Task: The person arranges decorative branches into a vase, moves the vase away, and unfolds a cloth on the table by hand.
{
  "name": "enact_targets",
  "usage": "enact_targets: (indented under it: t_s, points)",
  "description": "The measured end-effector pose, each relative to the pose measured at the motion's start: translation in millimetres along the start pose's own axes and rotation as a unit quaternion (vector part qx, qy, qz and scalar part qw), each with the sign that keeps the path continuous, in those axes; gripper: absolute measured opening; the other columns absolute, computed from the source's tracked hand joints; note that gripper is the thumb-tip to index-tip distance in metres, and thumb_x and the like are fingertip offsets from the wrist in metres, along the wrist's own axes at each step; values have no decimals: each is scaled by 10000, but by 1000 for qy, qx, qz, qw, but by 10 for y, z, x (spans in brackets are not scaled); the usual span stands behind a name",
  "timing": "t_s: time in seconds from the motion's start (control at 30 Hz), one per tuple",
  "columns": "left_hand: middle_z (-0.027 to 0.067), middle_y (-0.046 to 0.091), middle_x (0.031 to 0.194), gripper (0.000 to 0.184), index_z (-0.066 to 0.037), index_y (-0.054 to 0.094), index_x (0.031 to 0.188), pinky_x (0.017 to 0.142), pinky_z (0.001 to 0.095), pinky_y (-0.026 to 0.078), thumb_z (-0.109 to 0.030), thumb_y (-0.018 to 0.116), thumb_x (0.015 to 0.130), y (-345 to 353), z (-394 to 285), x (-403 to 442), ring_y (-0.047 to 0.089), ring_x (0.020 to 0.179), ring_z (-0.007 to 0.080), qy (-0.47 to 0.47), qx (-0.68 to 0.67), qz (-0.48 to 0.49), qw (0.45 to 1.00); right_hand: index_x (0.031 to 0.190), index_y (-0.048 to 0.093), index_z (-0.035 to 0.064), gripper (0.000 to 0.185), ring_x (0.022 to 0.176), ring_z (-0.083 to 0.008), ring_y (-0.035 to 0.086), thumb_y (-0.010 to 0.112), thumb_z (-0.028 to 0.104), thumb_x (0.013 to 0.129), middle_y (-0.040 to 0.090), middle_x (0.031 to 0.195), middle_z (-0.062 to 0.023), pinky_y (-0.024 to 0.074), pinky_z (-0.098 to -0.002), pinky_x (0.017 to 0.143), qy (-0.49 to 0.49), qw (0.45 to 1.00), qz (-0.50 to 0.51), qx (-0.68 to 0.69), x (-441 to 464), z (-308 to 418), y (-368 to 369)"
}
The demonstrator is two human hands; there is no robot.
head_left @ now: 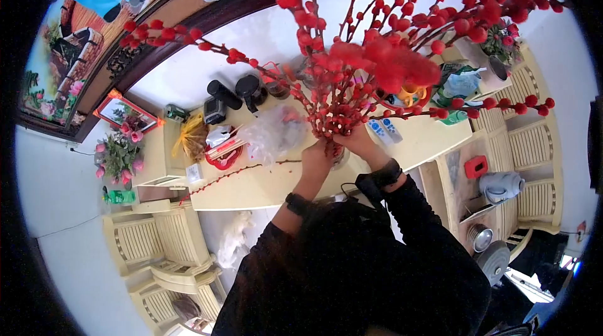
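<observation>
A large bunch of red-budded branches [339, 100], which look like dyed pussy willow, fans out above the table. My left hand [318, 159] is closed round the lower stems on one side. Beside it, my right hand [363, 145] grips the stems from the other side. Just below the hands, a pale, partly see-through rim, maybe of a vase [342, 159], shows between my wrists; most of it is hidden. One loose red-budded branch [242, 171] lies on the cream table [264, 188] to the left of my left hand.
Left on the table are a crumpled clear plastic bag [270, 132], a red dish [224, 155], a yellow bag [191, 136] and dark canisters [250, 90]. Two remotes [384, 130] lie to the right. A framed picture [129, 113] stands far left. A white animal [234, 238] is on the floor.
</observation>
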State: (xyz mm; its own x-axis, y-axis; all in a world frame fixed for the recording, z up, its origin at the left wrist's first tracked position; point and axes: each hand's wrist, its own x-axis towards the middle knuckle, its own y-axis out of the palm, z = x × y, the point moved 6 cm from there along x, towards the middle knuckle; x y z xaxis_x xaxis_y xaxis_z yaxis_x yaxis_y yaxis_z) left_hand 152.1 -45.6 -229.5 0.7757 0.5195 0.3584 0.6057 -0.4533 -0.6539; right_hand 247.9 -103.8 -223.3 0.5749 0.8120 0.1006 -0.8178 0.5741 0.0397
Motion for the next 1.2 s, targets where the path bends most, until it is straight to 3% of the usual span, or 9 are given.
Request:
enact_targets:
  t_s: [0.07, 0.4, 0.6, 0.77, 0.87, 0.9, 1.0, 1.03, 1.2]
  points:
    - [150, 526, 549, 184, -41, 521, 823, 446, 390, 409, -180, 564, 711, 37, 56, -24, 525, 499, 315, -23, 17, 24, 999, 1046, 468, 7, 413, 900, -167, 512, 560, 10, 643, 545, 984, -84, 402, -296, 787, -8, 1000, -17, 20, -3, 44, 1]
    - [162, 548, 602, 199, -34, 494, 888, 472, 387, 423, -142, 539, 726, -6, 50, 30, 541, 548, 322, -53, 29, 93, 994, 1038, 485, 17, 413, 888, -150, 510, 587, 57, 640, 553, 962, -71, 403, -300, 785, -43, 999, -10, 11, -6, 166, -25]
    - [106, 594, 755, 331, 7, 488, 1016, 587, 256, 466, -104, 595, 723, -222, 277, -180, 586, 652, 151, -164, -201, 137, 956, 1051, 464, 19, 464, 889, -149, 505, 656, 115, 640, 548, 963, -64, 402, -297, 781, -4, 999, 1, 36, -29, 73, -75]
    - [92, 588, 742, 210, 48, 526, 930, 564, 231, 469, -64, 556, 755, -784, 941, -627, 573, 627, 138, -266, -234, -8, 935, 1107, 414, 20, 500, 966, -152, 476, 620, -18, 653, 502, 1062, -61, 370, -292, 843, -11, 1000, 24, -16, -79, -11, -141]
    - [93, 583, 685, 160, 59, 555, 865, 519, 222, 461, -62, 548, 759, -1165, 1315, -1050, 561, 565, 128, -341, -185, -85, 918, 1188, 300, 35, 710, 1083, -193, 374, 710, 144, 618, 398, 1163, -100, 306, -357, 903, 28, 999, -26, 5, -218, -165, -295]
    - [91, 585, 672, 153, 53, 565, 852, 512, 218, 459, -61, 557, 750, -1270, 1356, -1189, 559, 550, 125, -355, -180, -111, 911, 1223, 244, 40, 737, 1119, -203, 335, 678, 81, 628, 362, 1195, -105, 292, -362, 916, 5, 996, 10, -94, -241, -159, -347]
    - [84, 582, 628, 137, 49, 584, 790, 479, 200, 442, -76, 573, 736, -1405, 1420, -1565, 550, 516, 109, -391, -163, -162, 891, 1241, 212, 37, 759, 1099, -206, 368, 645, 23, 618, 389, 1175, -97, 321, -351, 894, 20, 999, -8, -23, -351, -537, -539]
    - [79, 577, 604, 134, 47, 585, 763, 470, 201, 436, -84, 579, 733, -1400, 1389, -1642, 546, 505, 107, -402, -154, -163, 888, 1236, 251, 59, 717, 1051, -207, 423, 596, -15, 613, 446, 1117, -92, 359, -330, 857, 10, 977, 17, -211, -405, -566, -574]
    - [69, 546, 501, 251, 28, 556, 596, 427, 210, 404, -175, 592, 739, -1195, 1201, -1818, 517, 449, 96, -415, -70, -137, 897, 1178, 386, 101, 574, 972, -195, 473, 564, 28, 637, 496, 1047, -95, 387, -321, 806, 109, 981, 40, -154, -458, -786, -638]
